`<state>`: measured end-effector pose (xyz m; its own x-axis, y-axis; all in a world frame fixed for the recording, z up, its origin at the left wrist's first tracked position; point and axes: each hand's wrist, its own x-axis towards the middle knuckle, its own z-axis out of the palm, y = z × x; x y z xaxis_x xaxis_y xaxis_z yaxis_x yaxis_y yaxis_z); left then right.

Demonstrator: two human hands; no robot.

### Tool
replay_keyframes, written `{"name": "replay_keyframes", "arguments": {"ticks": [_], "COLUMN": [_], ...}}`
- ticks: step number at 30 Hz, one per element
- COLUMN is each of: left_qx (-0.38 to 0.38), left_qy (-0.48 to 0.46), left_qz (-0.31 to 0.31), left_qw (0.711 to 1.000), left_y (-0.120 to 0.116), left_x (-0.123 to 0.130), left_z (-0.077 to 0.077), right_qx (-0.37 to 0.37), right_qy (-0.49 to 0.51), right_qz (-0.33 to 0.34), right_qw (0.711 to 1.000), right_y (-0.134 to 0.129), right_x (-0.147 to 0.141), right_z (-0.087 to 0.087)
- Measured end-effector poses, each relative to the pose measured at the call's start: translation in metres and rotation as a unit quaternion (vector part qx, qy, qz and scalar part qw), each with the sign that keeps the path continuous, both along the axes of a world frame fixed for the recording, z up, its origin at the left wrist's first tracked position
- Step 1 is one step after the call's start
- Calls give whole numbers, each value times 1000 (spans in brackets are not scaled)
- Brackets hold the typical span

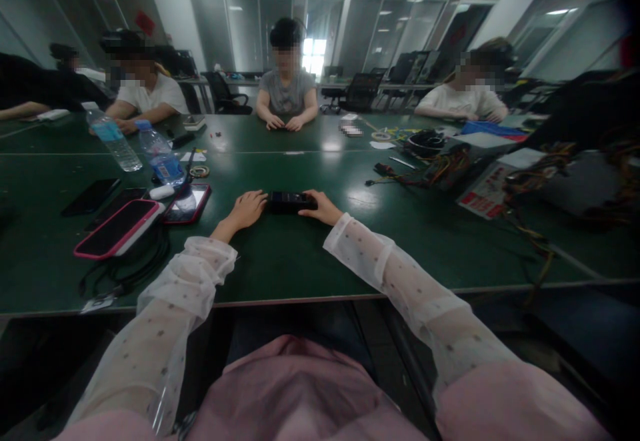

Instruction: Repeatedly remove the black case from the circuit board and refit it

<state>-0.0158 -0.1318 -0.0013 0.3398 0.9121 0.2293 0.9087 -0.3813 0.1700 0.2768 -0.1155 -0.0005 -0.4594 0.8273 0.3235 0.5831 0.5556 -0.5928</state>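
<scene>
From where I stand, the person at the near edge of the bench has both hands out over the green top, in gauzy dotted sleeves. The right hand pinches the right end of a small black box, thumb on its near side and fingers behind. The left hand is palm down, fingers loosely stretched out and tips right by the box's left end; I cannot tell whether they touch it. The box sits midway along the bench, between its near edge and the lengthwise seam. Toward the bench's near left corner lie a pink-rimmed phone, a red-edged phone and a coil of black cable; beyond them two water bottles lean in my sight. Along the right side sit a metal case with a red-marked label and tangled wires. At the far edge, a person in a grey shirt sits facing us.
</scene>
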Motion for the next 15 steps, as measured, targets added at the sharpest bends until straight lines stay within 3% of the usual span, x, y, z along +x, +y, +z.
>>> {"name": "replay_keyframes", "arguments": {"ticks": [15], "left_qx": [-26], "left_qy": [-22], "left_qz": [8], "left_qw": [999], "left_y": [-1], "left_x": [1], "left_z": [3], "right_qx": [-14], "right_qy": [19], "right_qz": [7], "right_qw": [1000], "right_y": [3], "right_x": [2], "right_z": [-3]}}
